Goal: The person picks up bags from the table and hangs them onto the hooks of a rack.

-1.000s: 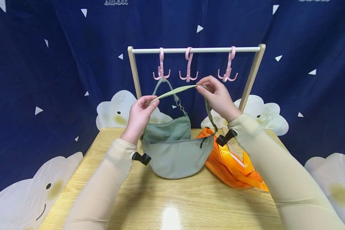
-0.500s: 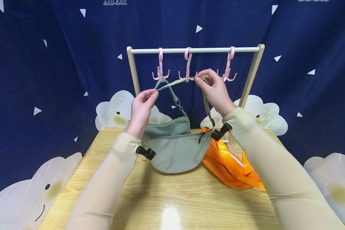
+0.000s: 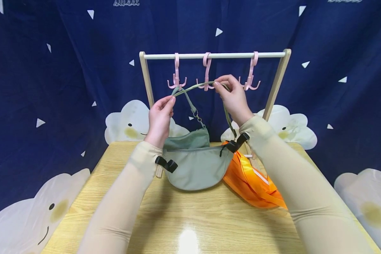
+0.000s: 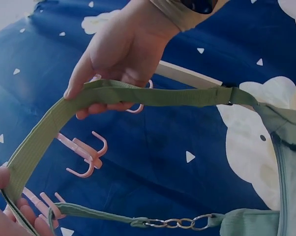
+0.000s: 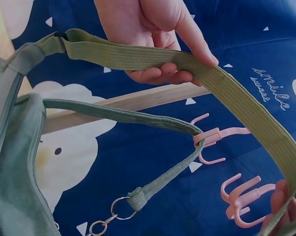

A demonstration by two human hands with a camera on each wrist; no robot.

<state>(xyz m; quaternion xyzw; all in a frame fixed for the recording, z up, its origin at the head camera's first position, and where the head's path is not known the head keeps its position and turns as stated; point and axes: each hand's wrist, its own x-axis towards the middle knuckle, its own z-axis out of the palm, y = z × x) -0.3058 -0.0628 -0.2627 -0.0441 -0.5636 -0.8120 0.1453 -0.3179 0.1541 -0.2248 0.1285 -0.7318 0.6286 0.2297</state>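
Observation:
My left hand [image 3: 159, 118] and right hand [image 3: 236, 100] each pinch the flat olive-green strap [image 4: 35, 140] between thumb and fingers. Between them the strap arches in front of the middle pink hook [image 3: 207, 76]. Below hangs its grey-green crescent bag [image 3: 197, 169], upright, with a zipper along the top. Behind it shows a darker green handbag [image 3: 193, 139], partly hidden by the front bag. The handbag's strap [image 5: 123, 114] loops over the left pink hook [image 5: 207, 138], with a metal chain [image 4: 180, 223] joining strap and bag.
A white rail [image 3: 231, 55] on wooden posts carries the pink hooks, including a right hook [image 3: 251, 72]. An orange bag [image 3: 254, 185] lies on the wooden table [image 3: 228, 225] at the right. Behind stands a dark blue curtain [image 3: 82, 70] with cloud prints.
Both hands have risen and moved slightly forward, lifting the strap until it overlaps the middle hook in the head view. The grey-green bag has come up a little with it.

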